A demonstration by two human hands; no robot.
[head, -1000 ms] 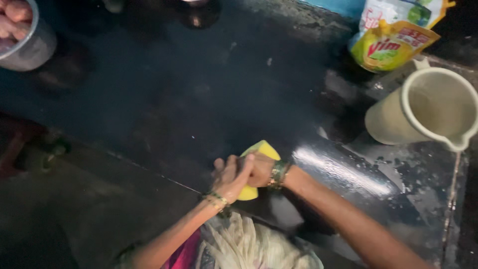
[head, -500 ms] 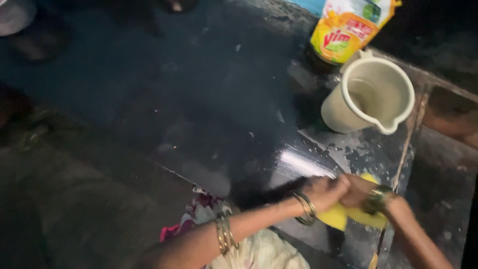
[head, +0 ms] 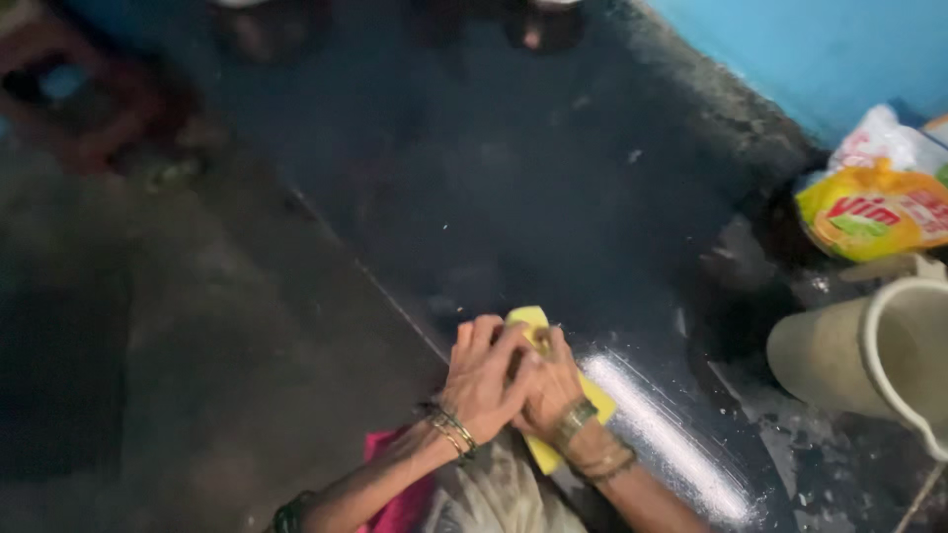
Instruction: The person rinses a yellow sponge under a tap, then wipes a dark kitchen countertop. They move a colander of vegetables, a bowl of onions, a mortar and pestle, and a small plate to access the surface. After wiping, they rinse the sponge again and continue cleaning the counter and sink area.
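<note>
Both hands and the yellow cloth (head: 565, 400) have slid back along the wet black countertop (head: 513, 178), away from the cream plastic jug (head: 869, 360): half a second ago they were pressed close beside the jug's base, and now they sit well apart from it, nearer the counter's front edge. One second ago they were at much the same distance from the jug as now.

With the jug as landmark: the cloth lies flat on the counter to the jug's left, with a bright wet streak (head: 671, 434) running between the two. The left hand (head: 486, 375) and the right hand (head: 549, 387) are together on top of the cloth, palms down, the left partly overlapping the right, fingers spread and pressing it against the surface. Only the cloth's far corner and its near right edge show from under them. Bangles circle both wrists.

Behind the jug, against the blue wall (head: 810, 49), stands a yellow and green refill pouch (head: 869, 212) with a white bag (head: 884, 138) just behind it. Far to the jug's left, past the counter edge, is the dim grey floor (head: 148, 326), and a pink garment (head: 400, 494) shows below the left forearm
</note>
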